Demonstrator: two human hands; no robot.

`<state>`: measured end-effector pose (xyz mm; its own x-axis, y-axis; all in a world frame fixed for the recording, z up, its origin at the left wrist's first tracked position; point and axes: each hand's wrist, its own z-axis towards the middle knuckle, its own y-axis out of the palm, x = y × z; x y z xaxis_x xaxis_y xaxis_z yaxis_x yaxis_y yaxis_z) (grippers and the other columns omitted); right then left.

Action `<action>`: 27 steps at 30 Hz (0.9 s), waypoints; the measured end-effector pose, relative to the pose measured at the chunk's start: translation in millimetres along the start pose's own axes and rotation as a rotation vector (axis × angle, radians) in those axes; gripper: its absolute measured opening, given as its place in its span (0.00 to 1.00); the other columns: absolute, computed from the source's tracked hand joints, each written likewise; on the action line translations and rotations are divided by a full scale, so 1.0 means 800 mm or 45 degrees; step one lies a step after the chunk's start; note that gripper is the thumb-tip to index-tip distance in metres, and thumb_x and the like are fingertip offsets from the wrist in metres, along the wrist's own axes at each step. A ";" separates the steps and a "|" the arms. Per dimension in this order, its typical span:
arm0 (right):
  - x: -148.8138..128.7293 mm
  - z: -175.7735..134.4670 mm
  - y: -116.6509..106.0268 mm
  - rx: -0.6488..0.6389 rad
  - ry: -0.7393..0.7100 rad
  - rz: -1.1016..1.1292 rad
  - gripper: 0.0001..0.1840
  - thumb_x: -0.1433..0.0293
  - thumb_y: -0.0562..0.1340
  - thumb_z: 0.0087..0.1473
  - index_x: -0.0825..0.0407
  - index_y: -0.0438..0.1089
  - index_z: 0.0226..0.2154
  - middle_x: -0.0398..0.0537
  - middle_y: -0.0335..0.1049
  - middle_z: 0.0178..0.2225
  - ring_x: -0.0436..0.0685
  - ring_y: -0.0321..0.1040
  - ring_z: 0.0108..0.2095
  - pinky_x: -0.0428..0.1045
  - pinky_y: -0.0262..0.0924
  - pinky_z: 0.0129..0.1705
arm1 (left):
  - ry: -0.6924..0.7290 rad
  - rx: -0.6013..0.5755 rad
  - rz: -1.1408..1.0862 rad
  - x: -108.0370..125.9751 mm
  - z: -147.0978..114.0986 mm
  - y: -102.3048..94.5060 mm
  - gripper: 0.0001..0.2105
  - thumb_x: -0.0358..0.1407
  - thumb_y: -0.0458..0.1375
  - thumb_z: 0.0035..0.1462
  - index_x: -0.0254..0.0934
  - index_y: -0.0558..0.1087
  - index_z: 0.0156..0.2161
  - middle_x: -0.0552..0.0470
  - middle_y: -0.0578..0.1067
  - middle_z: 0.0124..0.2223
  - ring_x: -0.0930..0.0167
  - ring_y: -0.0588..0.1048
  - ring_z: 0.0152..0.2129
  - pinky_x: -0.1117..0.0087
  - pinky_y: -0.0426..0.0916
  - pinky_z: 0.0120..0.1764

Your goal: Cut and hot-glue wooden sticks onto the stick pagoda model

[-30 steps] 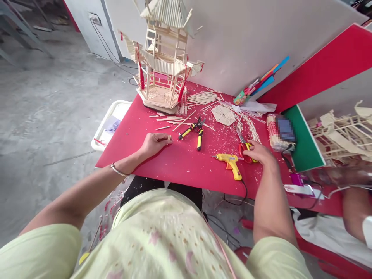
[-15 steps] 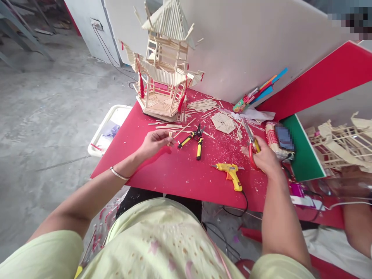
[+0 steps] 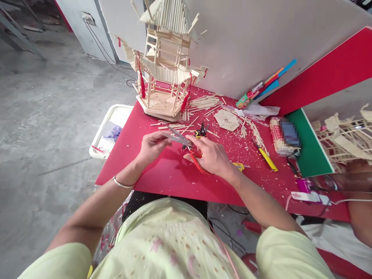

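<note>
My left hand (image 3: 152, 146) is pinched over the front left part of the red table; a short wooden stick was in its fingertips a moment ago and is mostly hidden now. My right hand (image 3: 213, 155) grips red-handled scissors (image 3: 181, 139), whose parted blades reach the left fingertips. Beneath the scissors lie wire cutters (image 3: 201, 131), partly covered. The yellow glue gun (image 3: 238, 166) is mostly behind my right wrist. A pagoda model of wooden sticks (image 3: 167, 74), with red tassels, stands beyond my hands.
Loose sticks (image 3: 205, 102) and a hexagonal stick panel (image 3: 227, 119) lie behind the cutters. To the right are a yellow craft knife (image 3: 267, 158), a phone on a packet (image 3: 287, 132) and a power strip (image 3: 310, 197). Another person's arm (image 3: 360, 217) shows at the right edge.
My right hand has swung left with the scissors, bringing the blades to my left fingertips. The yellow craft knife now lies on the table at the right.
</note>
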<state>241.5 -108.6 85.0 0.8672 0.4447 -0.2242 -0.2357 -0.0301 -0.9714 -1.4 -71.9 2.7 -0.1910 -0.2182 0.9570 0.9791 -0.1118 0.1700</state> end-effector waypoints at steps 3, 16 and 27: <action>-0.007 0.002 0.001 0.032 0.004 0.012 0.38 0.44 0.62 0.64 0.43 0.64 0.69 0.50 0.76 0.43 0.59 0.73 0.38 0.49 0.60 0.38 | 0.011 0.005 0.040 0.001 0.000 0.000 0.16 0.49 0.74 0.52 0.39 0.85 0.37 0.50 0.82 0.31 0.69 0.79 0.27 0.65 0.78 0.36; -0.012 0.004 0.016 0.073 0.001 0.151 0.34 0.45 0.63 0.64 0.48 0.70 0.63 0.52 0.81 0.46 0.60 0.78 0.43 0.49 0.66 0.44 | 0.086 0.108 0.128 0.003 -0.002 0.001 0.14 0.46 0.75 0.50 0.38 0.85 0.34 0.51 0.81 0.28 0.70 0.78 0.25 0.69 0.78 0.33; 0.002 0.002 0.032 0.132 0.049 0.062 0.27 0.47 0.60 0.67 0.50 0.77 0.54 0.50 0.82 0.32 0.58 0.77 0.30 0.48 0.55 0.33 | -0.138 0.082 -0.119 -0.002 0.004 0.007 0.17 0.44 0.78 0.45 0.36 0.85 0.37 0.47 0.85 0.34 0.71 0.79 0.26 0.68 0.78 0.35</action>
<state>236.3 -107.4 59.6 0.8695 0.4099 -0.2755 -0.3201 0.0429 -0.9464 5.0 -68.9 2.5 -0.2764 -0.1031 0.9555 0.9605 -0.0632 0.2710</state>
